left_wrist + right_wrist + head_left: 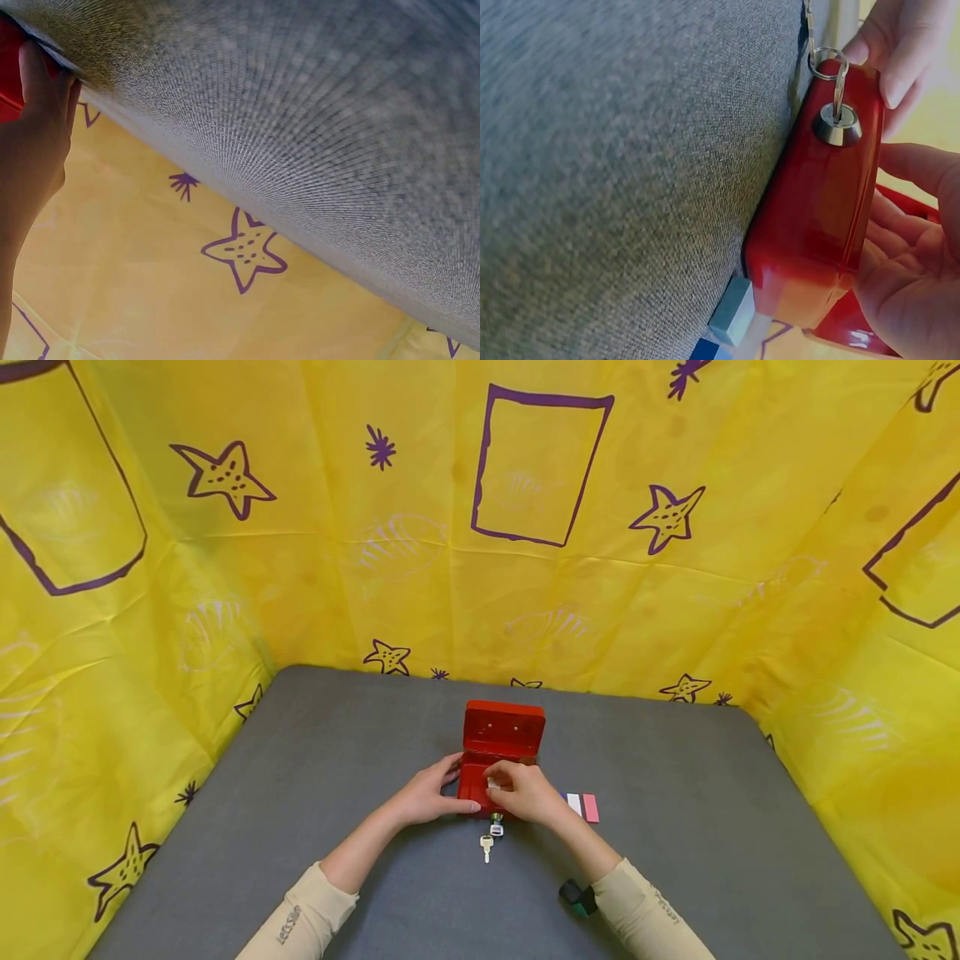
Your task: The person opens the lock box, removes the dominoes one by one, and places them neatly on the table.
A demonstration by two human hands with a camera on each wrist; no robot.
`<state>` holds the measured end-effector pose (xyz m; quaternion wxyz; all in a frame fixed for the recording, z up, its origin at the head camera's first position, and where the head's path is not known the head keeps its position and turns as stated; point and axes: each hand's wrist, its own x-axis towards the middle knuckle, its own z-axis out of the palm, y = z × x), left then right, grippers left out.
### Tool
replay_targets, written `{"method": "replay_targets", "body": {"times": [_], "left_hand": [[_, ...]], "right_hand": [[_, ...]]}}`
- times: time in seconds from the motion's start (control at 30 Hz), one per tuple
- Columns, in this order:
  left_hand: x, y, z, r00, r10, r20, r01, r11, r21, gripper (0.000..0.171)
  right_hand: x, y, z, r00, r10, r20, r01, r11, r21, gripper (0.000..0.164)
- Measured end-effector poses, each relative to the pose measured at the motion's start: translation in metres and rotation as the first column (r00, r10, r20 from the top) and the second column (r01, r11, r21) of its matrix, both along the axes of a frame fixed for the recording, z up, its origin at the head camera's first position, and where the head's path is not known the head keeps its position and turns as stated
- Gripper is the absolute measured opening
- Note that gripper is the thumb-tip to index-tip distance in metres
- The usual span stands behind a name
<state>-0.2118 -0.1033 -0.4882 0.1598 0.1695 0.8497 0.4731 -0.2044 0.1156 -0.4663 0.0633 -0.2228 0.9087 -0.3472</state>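
A red cash box (474,770) sits on the table with its lid (504,728) raised toward the back. My left hand (429,792) grips its left side, thumb along the front edge and fingers farther back. Over the box's inside, my right hand (525,791) pinches a small white piece (492,783) between thumb and fingers. In the right wrist view, a key stands in the round lock (838,124) on the box's front. From its ring a second key (487,848) lies on the table. The right hand covers part of the inside.
Right of the box lie a white block (574,804) and a pink block (591,807), with a blue block (709,350) beside them. A dark object with a green part (577,898) is near the right sleeve. Yellow patterned cloth (420,585) encloses the grey table (360,718).
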Motion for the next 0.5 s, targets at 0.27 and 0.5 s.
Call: {"method": "replay_targets", "body": {"times": [0.27, 0.5], "left_hand": [[0.0005, 0.0005, 0.0008, 1.0, -0.016, -0.003, 0.016, 1.0, 0.008, 0.092], [0.0, 0.0002, 0.0001, 1.0, -0.014, -0.019, 0.014, 1.0, 0.004, 0.091]], "right_hand": [[-0.0001, -0.0004, 0.0011, 0.999, -0.033, -0.013, 0.033, 0.999, -0.022, 0.029], [-0.0012, 0.0015, 0.0046, 0.995, -0.101, -0.006, 0.101, 0.995, 0.024, 0.028]]}}
